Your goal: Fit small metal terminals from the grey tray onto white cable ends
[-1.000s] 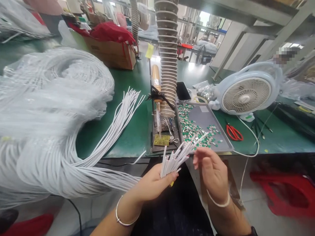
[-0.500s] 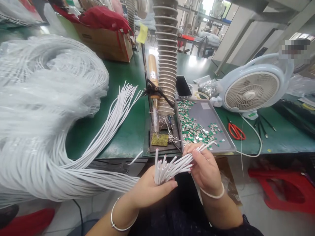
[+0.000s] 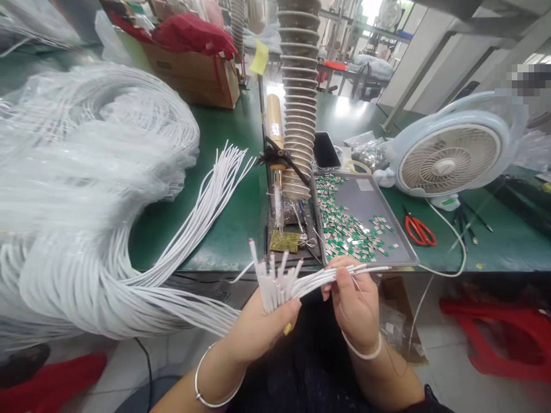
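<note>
My left hand [image 3: 267, 327] is wrapped round a bundle of white cables [image 3: 278, 284], whose cut ends fan upward. Several of these cables bend over to the right, where my right hand [image 3: 353, 295] pinches them near their tips. A thin strand hangs by the right fingers; I cannot tell whether it is held. The held bundle trails left into a large coil of white cables [image 3: 103, 292], partly wrapped in clear plastic. Another bunch of cable ends [image 3: 206, 201] lies on the green table. Just beyond my right hand is a grey tray [image 3: 404, 249] with many small green-and-silver connectors [image 3: 344, 229].
A soldering iron [image 3: 275, 126] points down in a stand over a yellow sponge [image 3: 284, 241], beside a ribbed duct hose [image 3: 300, 103]. To the right are red-handled cutters [image 3: 419, 229] and a fan [image 3: 447, 160]. A phone [image 3: 326, 150] lies behind the tray.
Several cables between my hands have straightened out to the right, with my right hand pinching them. The left hand has shifted slightly left, and the whole view has moved a little.
</note>
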Demonstrator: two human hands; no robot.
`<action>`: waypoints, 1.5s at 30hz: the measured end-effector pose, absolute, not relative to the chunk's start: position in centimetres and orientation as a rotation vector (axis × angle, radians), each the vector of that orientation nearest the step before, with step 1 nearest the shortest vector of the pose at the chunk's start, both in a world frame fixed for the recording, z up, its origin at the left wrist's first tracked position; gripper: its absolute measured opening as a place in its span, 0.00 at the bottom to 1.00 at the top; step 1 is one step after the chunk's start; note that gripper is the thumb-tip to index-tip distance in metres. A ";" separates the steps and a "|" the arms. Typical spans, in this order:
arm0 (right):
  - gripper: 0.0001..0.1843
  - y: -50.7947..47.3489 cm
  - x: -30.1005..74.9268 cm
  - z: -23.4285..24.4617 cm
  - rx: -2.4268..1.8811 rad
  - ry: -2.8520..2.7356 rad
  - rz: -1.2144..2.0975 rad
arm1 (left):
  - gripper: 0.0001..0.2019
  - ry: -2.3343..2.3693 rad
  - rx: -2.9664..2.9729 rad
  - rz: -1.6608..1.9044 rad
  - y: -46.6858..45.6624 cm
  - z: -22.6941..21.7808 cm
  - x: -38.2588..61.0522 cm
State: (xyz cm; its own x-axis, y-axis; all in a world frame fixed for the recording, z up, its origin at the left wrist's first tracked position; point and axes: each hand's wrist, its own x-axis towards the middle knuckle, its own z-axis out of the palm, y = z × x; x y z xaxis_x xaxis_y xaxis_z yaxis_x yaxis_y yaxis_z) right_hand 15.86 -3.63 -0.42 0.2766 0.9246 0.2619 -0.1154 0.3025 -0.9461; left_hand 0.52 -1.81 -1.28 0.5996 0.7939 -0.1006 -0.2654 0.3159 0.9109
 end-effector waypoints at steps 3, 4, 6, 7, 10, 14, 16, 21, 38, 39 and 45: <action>0.08 -3.9 16.3 -0.7 -1.030 -1.061 0.816 | 0.16 0.592 1.142 0.648 -2.0 -0.7 0.1; 0.09 -4.0 16.5 -0.7 -1.018 -1.081 0.779 | 0.16 0.593 1.158 0.662 -2.1 -0.5 0.0; 0.11 -4.3 16.8 -0.7 -0.970 -1.115 0.698 | 0.16 0.581 1.117 0.761 -2.4 -0.2 -0.3; 0.13 -4.4 16.9 -0.6 -0.939 -1.126 0.661 | 0.15 0.563 1.058 0.830 -2.5 0.0 -0.4; 0.17 -4.7 17.2 -0.7 -0.852 -1.138 0.602 | 0.12 0.491 0.811 1.039 -2.5 0.6 -0.5; 0.25 -5.2 17.4 -1.2 -0.899 -1.207 0.604 | 0.10 0.525 0.618 1.250 -1.5 1.2 -0.7; 0.23 -5.4 17.5 -1.4 -0.979 -1.276 0.557 | 0.09 0.566 0.531 1.289 -0.8 1.3 -0.8; 0.11 -5.7 17.7 -1.8 -1.001 -1.405 0.425 | 0.05 0.610 0.286 1.271 0.6 0.7 -0.9; 0.19 -4.1 10.2 -4.7 -1.073 -1.806 0.716 | 0.07 0.779 0.295 1.334 -1.1 2.2 0.0; 0.17 -4.0 10.0 -5.0 -1.088 -1.763 0.721 | 0.07 0.771 0.319 1.305 -1.0 2.0 -0.1; 0.08 -2.9 10.2 -5.4 -1.131 -1.678 0.913 | 0.13 0.672 0.583 1.064 -0.6 0.6 -1.9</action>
State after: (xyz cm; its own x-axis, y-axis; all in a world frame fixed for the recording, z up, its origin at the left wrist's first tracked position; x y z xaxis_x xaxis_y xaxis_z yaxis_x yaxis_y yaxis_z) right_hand 10.15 -2.94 -5.39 -0.1880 0.9456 0.2655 0.2903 0.3118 -0.9047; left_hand -1.86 -0.55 0.58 0.3270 0.9207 -0.2130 -0.5881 0.3747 0.7167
